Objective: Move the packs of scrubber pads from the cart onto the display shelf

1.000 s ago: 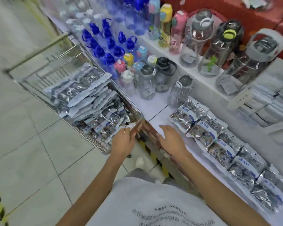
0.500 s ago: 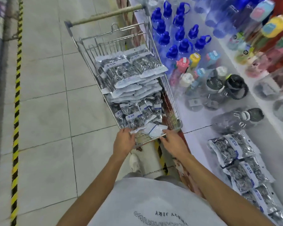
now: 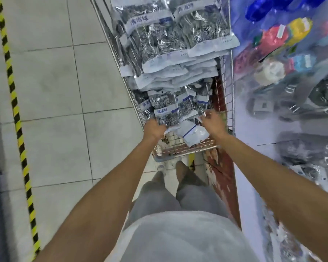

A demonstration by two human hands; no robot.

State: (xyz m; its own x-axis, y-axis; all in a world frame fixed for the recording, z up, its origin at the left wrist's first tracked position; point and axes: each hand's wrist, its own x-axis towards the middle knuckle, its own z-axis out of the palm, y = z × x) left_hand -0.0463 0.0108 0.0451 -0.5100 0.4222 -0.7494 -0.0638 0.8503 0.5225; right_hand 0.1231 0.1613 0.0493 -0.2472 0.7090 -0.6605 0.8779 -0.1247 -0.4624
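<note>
Both my arms reach into the near end of the cart (image 3: 185, 148). My left hand (image 3: 154, 128) is closed on the edge of a pack of scrubber pads (image 3: 166, 115); my right hand (image 3: 213, 121) has its fingers spread over the packs, though blur hides any grip. More packs are stacked high at the far end.

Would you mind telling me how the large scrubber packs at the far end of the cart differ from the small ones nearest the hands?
The large packs lie flat in a neat overlapping stack; the small packs sit jumbled lower in the cart. The large packs are broader than the small packs. Both are clear bags of metallic scrubbers with white-and-blue labels.
</note>
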